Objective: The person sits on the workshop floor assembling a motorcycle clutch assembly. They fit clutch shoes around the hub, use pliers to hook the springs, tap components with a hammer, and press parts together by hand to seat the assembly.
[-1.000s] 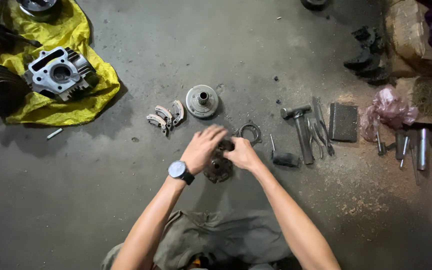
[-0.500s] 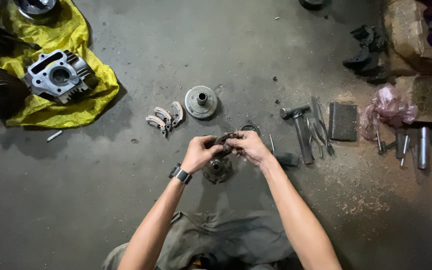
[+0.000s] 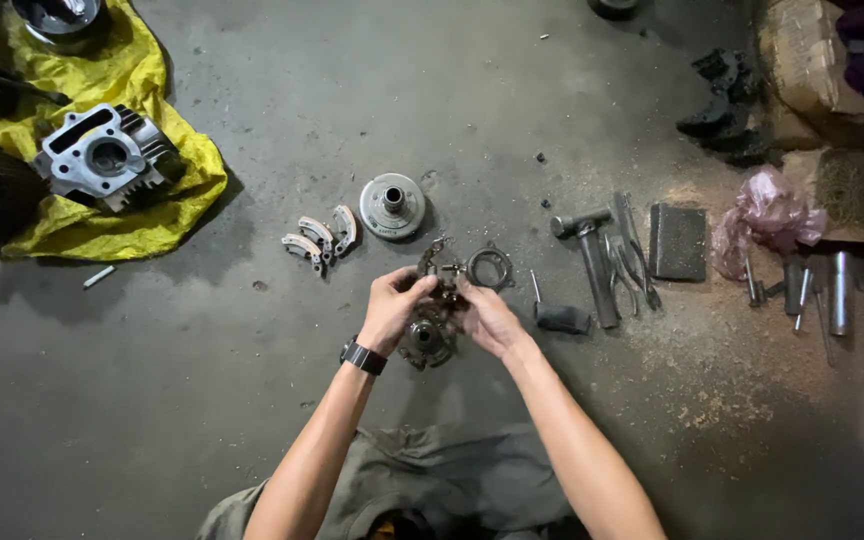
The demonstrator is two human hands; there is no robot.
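Note:
My left hand (image 3: pixel 392 305), with a dark watch on its wrist, and my right hand (image 3: pixel 487 315) meet over a small rusty metal part (image 3: pixel 440 283), and both grip it between their fingertips. Directly below the hands a dark round clutch-like assembly (image 3: pixel 424 340) rests on the concrete floor. A metal ring (image 3: pixel 492 266) lies just beyond my right hand. A round grey hub (image 3: pixel 391 205) and three curved shoe pieces (image 3: pixel 318 236) lie a little further out, to the left.
A yellow sheet (image 3: pixel 142 215) at the upper left carries an engine cylinder head (image 3: pixel 102 155) and other engine parts. A hammer (image 3: pixel 587 255), pliers (image 3: pixel 634 262), a dark block (image 3: pixel 676 240), a pink bag (image 3: pixel 767 210) and metal rods (image 3: pixel 837 290) lie at the right.
My hands rose off the round assembly on the floor and lifted the small rusty part up between them; both now pinch it above the assembly.

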